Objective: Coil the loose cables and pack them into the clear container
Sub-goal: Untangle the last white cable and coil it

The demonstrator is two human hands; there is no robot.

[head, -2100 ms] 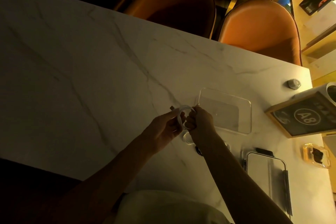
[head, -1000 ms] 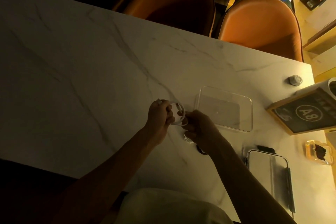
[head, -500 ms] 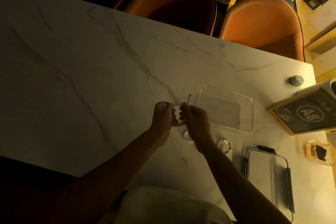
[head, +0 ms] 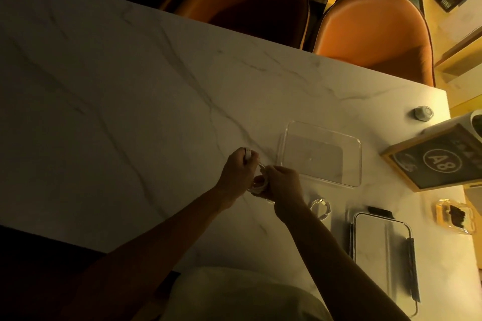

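Note:
A small coil of white cable (head: 261, 182) is held between both hands just above the marble table (head: 130, 101). My left hand (head: 238, 171) grips the coil's left side, with a white plug end poking out by its thumb. My right hand (head: 283, 185) pinches the coil's right side. The clear container (head: 358, 161) stands with nothing in it just right of the hands. A second coiled white cable (head: 320, 208) lies on the table behind my right wrist.
The container's lid (head: 383, 250) with dark clips lies at the near right. A framed "A8" sign (head: 438, 161), a small grey knob (head: 423, 113) and a small amber case (head: 453, 216) sit along the right edge. Orange chairs (head: 375, 31) line the far side.
The hands have kept winding the white cable: the free end that stuck up near the container half a second ago is gone, and the coil looks tighter and lower between the hands.

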